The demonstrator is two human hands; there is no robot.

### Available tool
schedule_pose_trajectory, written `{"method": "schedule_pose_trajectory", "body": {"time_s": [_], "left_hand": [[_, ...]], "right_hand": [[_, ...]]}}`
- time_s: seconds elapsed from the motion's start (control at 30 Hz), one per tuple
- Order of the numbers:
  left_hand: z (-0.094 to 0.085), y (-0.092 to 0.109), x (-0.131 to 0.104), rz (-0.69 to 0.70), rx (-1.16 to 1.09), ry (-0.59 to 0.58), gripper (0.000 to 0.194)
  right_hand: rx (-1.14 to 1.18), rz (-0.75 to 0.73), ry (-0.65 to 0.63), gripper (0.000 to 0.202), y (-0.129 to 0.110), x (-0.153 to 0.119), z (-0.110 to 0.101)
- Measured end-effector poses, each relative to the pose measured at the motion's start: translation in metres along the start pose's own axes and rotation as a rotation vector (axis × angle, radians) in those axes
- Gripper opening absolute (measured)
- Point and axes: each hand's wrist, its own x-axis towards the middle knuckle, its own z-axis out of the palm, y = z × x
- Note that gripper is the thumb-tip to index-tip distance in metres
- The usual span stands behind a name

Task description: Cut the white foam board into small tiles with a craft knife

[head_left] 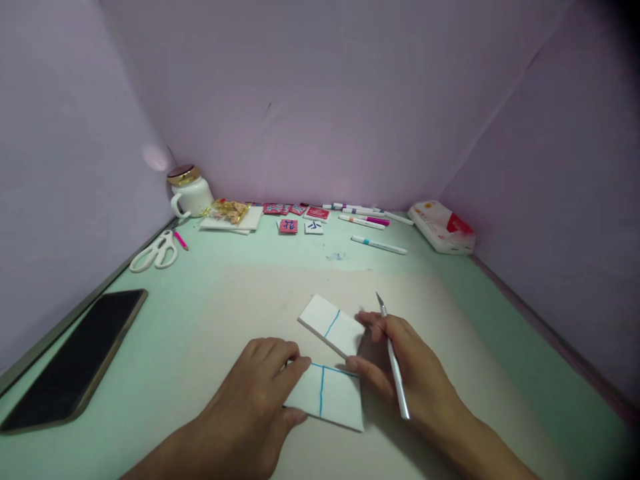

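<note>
My left hand (255,393) is closed on the left end of a thick white board piece (340,400); blue pen lines cross it and run along its far edge. Just beyond lies a second, smaller white board piece (325,321), turned at an angle and marked with one blue line. The thumb and fingers of my right hand (415,357) are at this second piece's right end. A silver craft knife (397,373) is also held in my right hand, its blade pointing away from me. Its handle crosses over the fingers.
At left are a phone (75,360), white scissors (157,252), a pink pencil (181,241) and a lidded white mug (193,197). Along the back lie stacked white boards (253,220), small lettered cards (288,227) and several markers (379,245). A tissue pack (443,227) sits at right.
</note>
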Motion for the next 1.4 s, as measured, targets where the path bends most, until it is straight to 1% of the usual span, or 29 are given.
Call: {"method": "schedule_pose_trajectory", "body": {"time_s": [0.13, 0.23, 0.4, 0.47, 0.57, 0.67, 0.8, 0.87, 0.93, 1.0, 1.07, 1.17, 1.2, 1.27, 1.3, 1.33, 1.4], "left_hand": [[-0.005, -0.006, 0.0, -0.003, 0.016, -0.023, 0.047], [-0.009, -0.014, -0.001, -0.023, 0.005, -0.039, 0.047], [-0.018, -0.024, -0.001, -0.064, -0.041, -0.078, 0.06], [-0.021, -0.027, 0.0, -0.058, -0.069, -0.079, 0.061], [-0.022, -0.032, 0.002, -0.019, -0.107, -0.048, 0.056], [-0.019, -0.033, 0.003, 0.025, -0.152, -0.022, 0.052], [-0.017, -0.032, 0.003, 0.036, -0.166, -0.039, 0.045], [-0.022, -0.032, 0.004, 0.032, -0.141, -0.08, 0.042], [-0.03, -0.035, 0.004, 0.04, -0.096, -0.138, 0.041], [-0.042, -0.041, 0.003, 0.04, -0.027, -0.185, 0.042], [-0.052, -0.049, 0.001, 0.012, 0.056, -0.195, 0.043], [-0.062, -0.06, -0.003, -0.019, 0.121, -0.178, 0.041], [-0.063, -0.062, -0.004, -0.023, 0.131, -0.166, 0.042], [-0.061, -0.062, -0.005, -0.022, 0.157, -0.126, 0.046], [-0.059, -0.06, -0.005, -0.015, 0.169, -0.098, 0.049], [-0.056, -0.055, -0.004, -0.008, 0.175, -0.063, 0.052], [-0.049, -0.041, 0.001, 0.012, 0.144, 0.026, 0.053]], "right_hand": [[-0.057, -0.05, -0.083, 0.027, 0.004, 0.009, 0.001], [-0.059, -0.083, -0.115, 0.023, 0.006, 0.011, 0.0], [-0.052, -0.127, -0.139, 0.016, 0.009, 0.007, -0.001], [-0.048, -0.138, -0.139, 0.016, 0.01, 0.005, -0.001], [-0.044, -0.146, -0.139, 0.016, 0.011, 0.005, 0.001], [-0.028, -0.151, -0.125, 0.017, 0.014, 0.005, 0.004], [-0.006, -0.151, -0.122, 0.018, 0.017, 0.004, 0.004], [-0.006, -0.141, -0.136, 0.018, 0.016, 0.004, 0.002], [-0.014, -0.137, -0.152, 0.017, 0.014, 0.004, -0.002], [-0.019, -0.149, -0.178, 0.016, 0.013, 0.005, -0.008], [-0.003, -0.164, -0.22, 0.017, 0.014, 0.006, -0.014], [0.042, -0.191, -0.281, 0.015, 0.019, 0.005, -0.021], [0.055, -0.203, -0.291, 0.022, 0.022, 0.004, -0.023], [0.062, -0.218, -0.318, 0.047, 0.026, 0.002, -0.025], [0.059, -0.217, -0.329, 0.056, 0.027, 0.001, -0.027], [0.054, -0.215, -0.338, 0.059, 0.028, 0.0, -0.028], [0.046, -0.202, -0.353, 0.056, 0.028, -0.001, -0.03]]}}
